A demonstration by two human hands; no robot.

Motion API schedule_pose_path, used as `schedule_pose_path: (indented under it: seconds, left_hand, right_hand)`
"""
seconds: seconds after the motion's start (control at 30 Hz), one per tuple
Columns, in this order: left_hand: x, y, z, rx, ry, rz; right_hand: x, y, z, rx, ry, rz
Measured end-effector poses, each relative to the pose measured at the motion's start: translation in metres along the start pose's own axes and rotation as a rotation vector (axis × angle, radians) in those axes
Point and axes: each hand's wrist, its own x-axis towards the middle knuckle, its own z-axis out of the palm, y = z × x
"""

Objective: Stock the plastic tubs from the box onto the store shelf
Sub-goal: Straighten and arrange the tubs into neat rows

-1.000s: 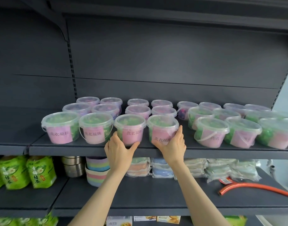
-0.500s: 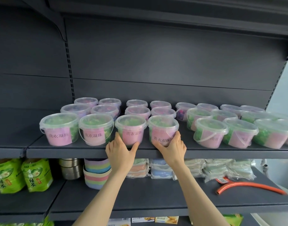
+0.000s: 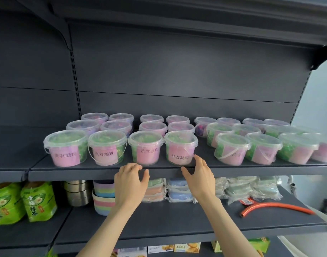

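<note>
Head view showed the shelf (image 3: 85,169) stocked with tubs (image 3: 107,127) three rows deep. Both grips had come back off the third front tub (image 3: 145,147) and the fourth front tub (image 3: 180,148), so I judged that pair placed, close to the near lip. My left grip (image 3: 130,179) hung loosely curled and empty at the lip. My right grip (image 3: 199,175) was spread, empty, just beside its tub. Bare shelf remained to the left.

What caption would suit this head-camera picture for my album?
Left hand and right hand open before a dark shelf stocked with clear, pink-labelled plastic tubs.
</note>
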Motion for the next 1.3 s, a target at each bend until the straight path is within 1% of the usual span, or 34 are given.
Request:
schedule_pose_path:
  seconds: [0.07,0.2,0.3,0.37,0.47,0.57,0.67,0.77,0.87,0.97,1.2,1.3]
  left_hand:
    - [0.006,0.007,-0.018,-0.062,0.029,0.057]
    - [0.042,0.025,-0.049,-0.091,0.106,0.245]
    - [0.078,0.037,-0.058,-0.106,0.121,0.302]
    - [0.105,0.042,-0.053,-0.088,0.059,0.289]
    - [0.146,0.042,-0.036,-0.02,-0.113,0.259]
    - [0.181,0.037,-0.014,0.02,-0.27,0.201]
    - [0.205,0.037,0.006,-0.014,-0.45,0.147]
    - [0.22,0.041,0.018,0.003,-0.578,0.113]
    - [0.229,0.036,0.027,0.062,-0.617,0.126]
    - [0.233,0.027,0.028,0.032,-0.623,0.13]
    - [0.242,0.012,0.017,-0.025,-0.731,0.101]
    - [0.24,0.012,0.018,-0.045,-0.732,0.105]
  right_hand:
    - [-0.002,-0.006,-0.012,-0.031,0.04,-0.036]
    - [0.016,-0.032,-0.036,0.003,0.108,-0.151]
    - [0.045,-0.053,-0.046,-0.013,0.103,-0.233]
    - [0.068,-0.061,-0.048,-0.032,0.079,-0.253]
    - [0.106,-0.065,-0.041,-0.056,0.015,-0.238]
    - [0.141,-0.063,-0.027,-0.097,-0.094,-0.207]
    - [0.169,-0.057,-0.013,-0.089,-0.218,-0.132]
    - [0.192,-0.049,-0.004,-0.045,-0.315,-0.046]
    - [0.205,-0.045,0.003,-0.097,-0.389,-0.058]
    - [0.209,-0.044,0.007,-0.159,-0.415,-0.104]
    - [0.213,-0.043,0.019,-0.085,-0.455,-0.141]
    - [0.216,-0.044,0.019,-0.056,-0.494,-0.178]
